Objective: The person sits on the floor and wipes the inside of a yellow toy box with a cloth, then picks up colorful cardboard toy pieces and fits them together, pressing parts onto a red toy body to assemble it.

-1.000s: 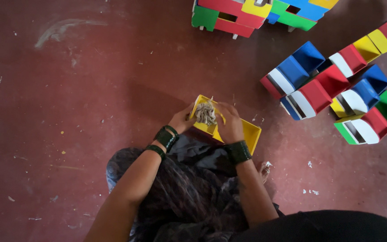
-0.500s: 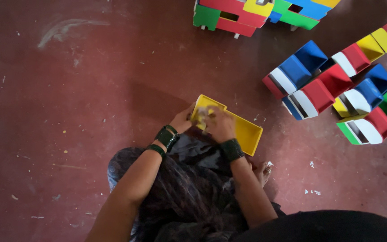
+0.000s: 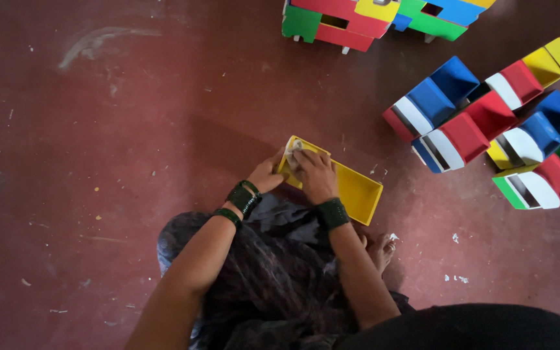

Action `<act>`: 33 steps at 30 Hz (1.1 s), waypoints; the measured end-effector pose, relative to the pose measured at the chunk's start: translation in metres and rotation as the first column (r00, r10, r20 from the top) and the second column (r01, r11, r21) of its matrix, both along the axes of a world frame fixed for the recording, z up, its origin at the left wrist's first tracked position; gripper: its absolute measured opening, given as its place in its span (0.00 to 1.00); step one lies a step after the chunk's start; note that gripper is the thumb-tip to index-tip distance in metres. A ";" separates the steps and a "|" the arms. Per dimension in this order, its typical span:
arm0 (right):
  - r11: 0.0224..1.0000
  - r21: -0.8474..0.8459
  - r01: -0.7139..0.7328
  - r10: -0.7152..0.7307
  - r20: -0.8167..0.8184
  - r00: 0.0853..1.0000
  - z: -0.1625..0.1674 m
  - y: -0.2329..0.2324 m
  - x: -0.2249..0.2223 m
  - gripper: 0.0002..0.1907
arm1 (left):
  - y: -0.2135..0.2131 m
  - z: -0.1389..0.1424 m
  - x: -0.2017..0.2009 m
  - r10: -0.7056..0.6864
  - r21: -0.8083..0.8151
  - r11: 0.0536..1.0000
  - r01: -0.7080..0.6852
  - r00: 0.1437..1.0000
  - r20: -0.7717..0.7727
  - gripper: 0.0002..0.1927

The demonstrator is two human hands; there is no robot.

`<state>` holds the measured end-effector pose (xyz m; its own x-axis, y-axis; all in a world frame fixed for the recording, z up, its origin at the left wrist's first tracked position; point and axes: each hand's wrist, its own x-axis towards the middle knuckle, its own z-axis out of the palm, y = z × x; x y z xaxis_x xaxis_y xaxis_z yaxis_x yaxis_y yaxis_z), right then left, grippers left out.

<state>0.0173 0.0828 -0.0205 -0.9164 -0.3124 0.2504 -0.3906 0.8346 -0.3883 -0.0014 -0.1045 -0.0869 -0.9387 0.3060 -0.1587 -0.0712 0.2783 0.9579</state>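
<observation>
A yellow open box-shaped bin (image 3: 358, 191) lies on the dark red floor in front of my knees. My left hand (image 3: 266, 175) grips its left end from outside. My right hand (image 3: 314, 175) presses a crumpled pale cloth (image 3: 293, 148) into the bin's left inside corner; most of the cloth is hidden under the fingers. Both wrists wear dark green bangles.
Several red, blue, yellow, green and white bins (image 3: 487, 123) lie clustered at the right. A stack of coloured bins (image 3: 371, 16) stands at the top. My patterned dark skirt (image 3: 267, 285) and a bare foot (image 3: 380, 249) are below the yellow bin. White specks dot the floor.
The cloth was bunched up above the bin's left end between both hands; now my right hand has pushed it down inside the bin. The bin lies flatter, its long side more exposed.
</observation>
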 end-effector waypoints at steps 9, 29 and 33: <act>0.950 -0.186 0.252 -0.163 0.395 0.904 -0.005 0.007 0.000 0.19 | 0.003 -0.007 -0.002 0.017 0.004 1.000 -0.016 0.999 -0.036 0.44; 0.969 -0.223 0.106 -0.148 -0.183 0.972 0.009 0.022 0.001 0.12 | 0.008 0.051 0.019 0.178 -0.247 0.882 -0.402 0.768 -0.616 0.35; 0.814 -0.481 0.325 -0.233 0.242 0.942 0.017 0.028 -0.002 0.14 | 0.003 0.062 0.016 0.207 0.081 0.978 -0.191 0.872 -0.443 0.22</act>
